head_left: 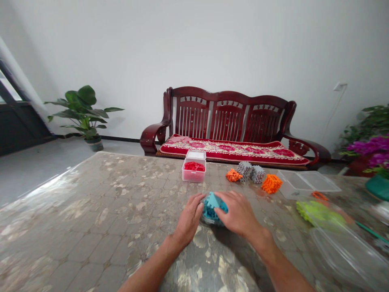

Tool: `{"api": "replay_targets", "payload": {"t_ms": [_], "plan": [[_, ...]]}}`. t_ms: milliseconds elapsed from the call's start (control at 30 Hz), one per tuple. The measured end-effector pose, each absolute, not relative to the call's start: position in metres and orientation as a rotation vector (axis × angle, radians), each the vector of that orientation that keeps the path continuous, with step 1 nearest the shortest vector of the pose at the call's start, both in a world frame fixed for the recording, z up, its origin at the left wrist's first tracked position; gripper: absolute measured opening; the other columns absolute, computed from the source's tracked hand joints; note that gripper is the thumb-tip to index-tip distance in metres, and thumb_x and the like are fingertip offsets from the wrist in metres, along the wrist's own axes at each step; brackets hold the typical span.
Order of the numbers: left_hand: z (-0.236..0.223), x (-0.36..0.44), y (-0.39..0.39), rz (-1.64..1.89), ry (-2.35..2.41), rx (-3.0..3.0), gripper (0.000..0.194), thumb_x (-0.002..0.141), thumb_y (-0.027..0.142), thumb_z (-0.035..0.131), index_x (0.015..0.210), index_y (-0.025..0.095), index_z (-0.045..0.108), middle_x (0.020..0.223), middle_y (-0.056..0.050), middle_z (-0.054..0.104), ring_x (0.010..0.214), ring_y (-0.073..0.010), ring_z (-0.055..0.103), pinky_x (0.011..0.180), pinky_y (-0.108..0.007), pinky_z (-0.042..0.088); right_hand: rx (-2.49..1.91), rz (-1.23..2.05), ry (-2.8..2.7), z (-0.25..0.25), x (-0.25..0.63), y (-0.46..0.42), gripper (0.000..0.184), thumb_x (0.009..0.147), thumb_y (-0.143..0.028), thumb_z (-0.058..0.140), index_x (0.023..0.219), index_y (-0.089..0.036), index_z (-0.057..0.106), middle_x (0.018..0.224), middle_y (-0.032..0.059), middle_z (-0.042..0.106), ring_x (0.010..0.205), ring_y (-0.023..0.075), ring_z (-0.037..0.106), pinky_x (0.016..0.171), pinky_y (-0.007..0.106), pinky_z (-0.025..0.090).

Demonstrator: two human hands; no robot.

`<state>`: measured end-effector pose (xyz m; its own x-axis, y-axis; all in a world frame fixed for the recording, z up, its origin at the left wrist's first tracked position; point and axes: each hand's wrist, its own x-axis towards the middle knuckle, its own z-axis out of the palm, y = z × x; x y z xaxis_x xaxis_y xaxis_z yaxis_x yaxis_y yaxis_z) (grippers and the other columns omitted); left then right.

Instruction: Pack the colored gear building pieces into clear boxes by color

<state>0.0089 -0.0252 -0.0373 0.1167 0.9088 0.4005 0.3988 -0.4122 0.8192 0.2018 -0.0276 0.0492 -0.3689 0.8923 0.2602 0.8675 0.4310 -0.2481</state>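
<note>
Your half-curled left hand (pixel 191 215) and right hand (pixel 238 211) cup the spiky teal plastic cluster (pixel 211 207) between them.

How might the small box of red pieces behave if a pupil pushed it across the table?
The box looks stiff and flat-bottomed, so it would probably slide rather than roll. Its lid is open behind it and might wobble. The red pieces look loose and heaped, so a hard shove could spill some.
</note>
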Motion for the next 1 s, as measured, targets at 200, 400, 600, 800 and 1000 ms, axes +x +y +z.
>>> {"api": "replay_targets", "payload": {"t_ms": [200,400,600,800,1000], "plan": [[-0.036,0.01,-0.025,1.277,1.267,1.791,0.036,0.097,0.03,0.045,0.128,0.02,0.061,0.125,-0.01,0.065,0.118,-0.0228,0.062,0.107,-0.042,0.048,-1.428,0.158,-2.369,0.032,0.19,-0.025,0.03,0.086,-0.025,0.063,0.114,-0.026,0.072,0.129,0.0027,0.069,0.117,0.0242,0.057,0.101,0.038,0.041],[-0.04,0.011,-0.023,1.228,1.27,1.83,0.037,0.094,0.026,0.047,0.126,0.02,0.064,0.13,-0.012,0.062,0.123,-0.0238,0.06,0.108,-0.042,0.048,-1.44,0.155,-2.322,0.031,0.194,-0.027,0.027,0.088,-0.026,0.063,0.113,-0.026,0.073,0.122,0.0025,0.072,0.113,0.0239,0.056,0.1,0.037,0.04],[-0.042,0.012,-0.025,1.156,1.335,1.922,0.036,0.097,0.028,0.045,0.124,0.021,0.067,0.135,-0.013,0.058,0.128,-0.0255,0.057,0.113,-0.047,0.043,-1.471,0.169,-2.322,0.03,0.187,-0.024,0.026,0.092,-0.026,0.059,0.113,-0.024,0.073,0.12,0.005,0.073,0.112,0.0251,0.058,0.099,0.038,0.042],[-0.038,0.012,-0.032,1.098,1.388,1.964,0.034,0.096,0.027,0.05,0.127,0.026,0.065,0.142,-0.01,0.053,0.13,-0.0252,0.056,0.111,-0.045,0.045,-1.443,0.225,-2.3,0.029,0.194,-0.028,0.033,0.088,-0.031,0.063,0.119,-0.027,0.072,0.129,0.0039,0.069,0.121,0.026,0.054,0.106,0.042,0.039],[-0.038,0.014,-0.032,1.053,1.414,1.974,0.036,0.098,0.028,0.047,0.13,0.025,0.064,0.143,-0.012,0.052,0.131,-0.0258,0.056,0.111,-0.045,0.046,-1.42,0.23,-2.345,0.033,0.199,-0.028,0.033,0.083,-0.029,0.066,0.116,-0.027,0.073,0.125,0.004,0.071,0.117,0.026,0.056,0.102,0.04,0.041]]}}
